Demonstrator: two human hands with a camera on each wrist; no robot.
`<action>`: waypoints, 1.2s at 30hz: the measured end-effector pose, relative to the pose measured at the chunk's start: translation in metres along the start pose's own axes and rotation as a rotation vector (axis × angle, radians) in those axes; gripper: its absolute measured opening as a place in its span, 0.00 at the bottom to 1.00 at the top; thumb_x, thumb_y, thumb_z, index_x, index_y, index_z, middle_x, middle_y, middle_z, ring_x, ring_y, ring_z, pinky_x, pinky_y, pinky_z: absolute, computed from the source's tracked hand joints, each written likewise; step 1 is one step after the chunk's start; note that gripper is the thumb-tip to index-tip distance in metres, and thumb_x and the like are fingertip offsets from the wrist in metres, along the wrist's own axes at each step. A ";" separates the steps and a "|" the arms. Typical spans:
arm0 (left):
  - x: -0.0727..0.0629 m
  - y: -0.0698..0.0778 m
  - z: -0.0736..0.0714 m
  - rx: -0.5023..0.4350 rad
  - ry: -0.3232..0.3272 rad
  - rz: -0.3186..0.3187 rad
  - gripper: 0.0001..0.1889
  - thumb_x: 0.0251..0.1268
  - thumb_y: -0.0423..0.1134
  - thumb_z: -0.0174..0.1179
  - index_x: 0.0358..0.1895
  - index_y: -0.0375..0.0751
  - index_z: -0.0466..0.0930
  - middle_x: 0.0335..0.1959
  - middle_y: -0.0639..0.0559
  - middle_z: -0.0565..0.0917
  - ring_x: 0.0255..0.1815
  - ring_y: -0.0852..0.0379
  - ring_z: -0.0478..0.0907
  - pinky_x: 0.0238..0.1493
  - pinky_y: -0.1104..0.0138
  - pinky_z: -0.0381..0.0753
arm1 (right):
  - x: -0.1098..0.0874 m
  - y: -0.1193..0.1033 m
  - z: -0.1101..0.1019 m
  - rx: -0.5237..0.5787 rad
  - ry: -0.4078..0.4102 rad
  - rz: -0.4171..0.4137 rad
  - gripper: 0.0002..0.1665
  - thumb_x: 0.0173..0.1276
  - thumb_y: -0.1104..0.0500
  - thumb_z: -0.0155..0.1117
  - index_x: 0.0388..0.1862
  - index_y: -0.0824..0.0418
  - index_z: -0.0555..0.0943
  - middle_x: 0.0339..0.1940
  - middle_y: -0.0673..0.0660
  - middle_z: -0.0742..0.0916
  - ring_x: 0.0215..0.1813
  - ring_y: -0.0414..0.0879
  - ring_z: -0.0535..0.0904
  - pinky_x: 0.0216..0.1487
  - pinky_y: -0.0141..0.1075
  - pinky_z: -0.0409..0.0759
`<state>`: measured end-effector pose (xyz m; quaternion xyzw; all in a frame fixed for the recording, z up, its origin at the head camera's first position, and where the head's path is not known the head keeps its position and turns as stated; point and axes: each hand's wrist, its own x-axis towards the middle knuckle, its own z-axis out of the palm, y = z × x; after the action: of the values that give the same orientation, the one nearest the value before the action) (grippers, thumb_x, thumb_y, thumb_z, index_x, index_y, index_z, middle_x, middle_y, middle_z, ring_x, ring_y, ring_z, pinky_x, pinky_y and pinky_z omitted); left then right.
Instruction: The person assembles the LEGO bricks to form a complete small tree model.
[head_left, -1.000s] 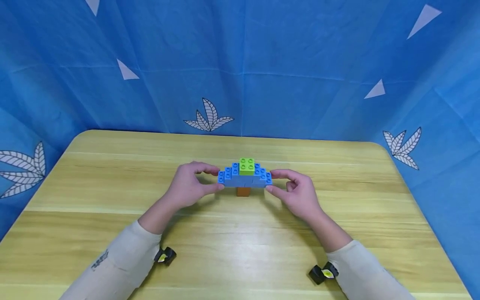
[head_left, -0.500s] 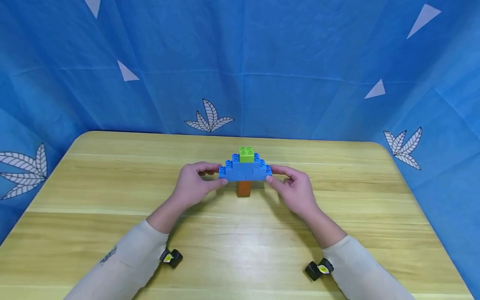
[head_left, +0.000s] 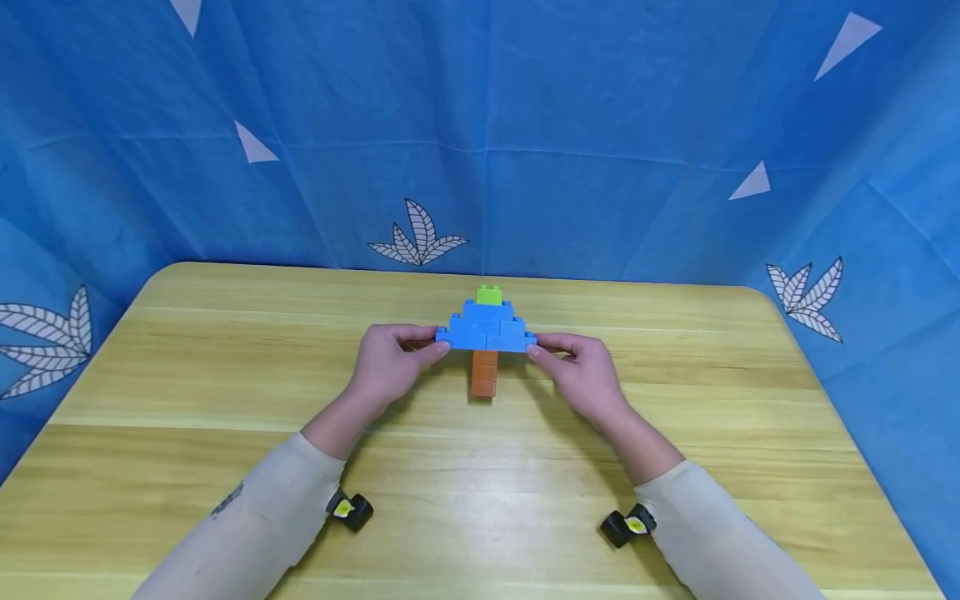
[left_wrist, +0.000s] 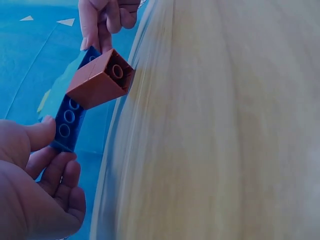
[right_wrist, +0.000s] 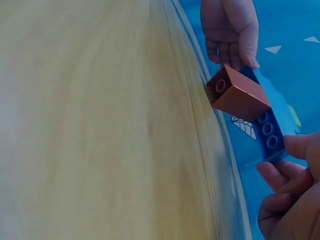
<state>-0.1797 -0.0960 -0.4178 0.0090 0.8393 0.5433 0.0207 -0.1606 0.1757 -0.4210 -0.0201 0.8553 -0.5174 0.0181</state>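
Observation:
A toy-brick tree is between my hands: stepped blue bricks (head_left: 480, 335) with a lime-green brick (head_left: 489, 296) on top and a brown brick trunk (head_left: 484, 375) below. My left hand (head_left: 388, 362) pinches the left end of the lowest blue row between thumb and fingers. At the opposite end, my right hand (head_left: 581, 372) pinches that same row. The trunk's hollow underside (left_wrist: 118, 72) shows in both wrist views, so its foot is off the table. In the right wrist view, open tubes line the blue row's underside (right_wrist: 268, 129).
The light wooden table (head_left: 480, 500) spreads under both forearms. A blue curtain (head_left: 480, 125) with white triangles and leaf prints hangs behind its far edge. Black wrist cameras (head_left: 351, 510) are strapped at the sleeves.
Both hands have tilted the brick tree back, its top swinging away from me. More of the brown trunk and the blue front faces shows now, and the studs show less.

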 end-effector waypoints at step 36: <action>0.006 -0.012 0.016 0.179 0.048 -0.052 0.14 0.64 0.43 0.70 0.45 0.36 0.88 0.37 0.48 0.86 0.43 0.50 0.82 0.45 0.58 0.81 | 0.023 0.007 0.012 -0.107 -0.049 0.211 0.18 0.70 0.48 0.68 0.49 0.60 0.88 0.51 0.55 0.87 0.62 0.56 0.75 0.56 0.50 0.75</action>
<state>-0.1846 -0.0859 -0.4358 -0.0239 0.8846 0.4656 0.0138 -0.1831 0.1672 -0.4328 0.0562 0.8784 -0.4656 0.0924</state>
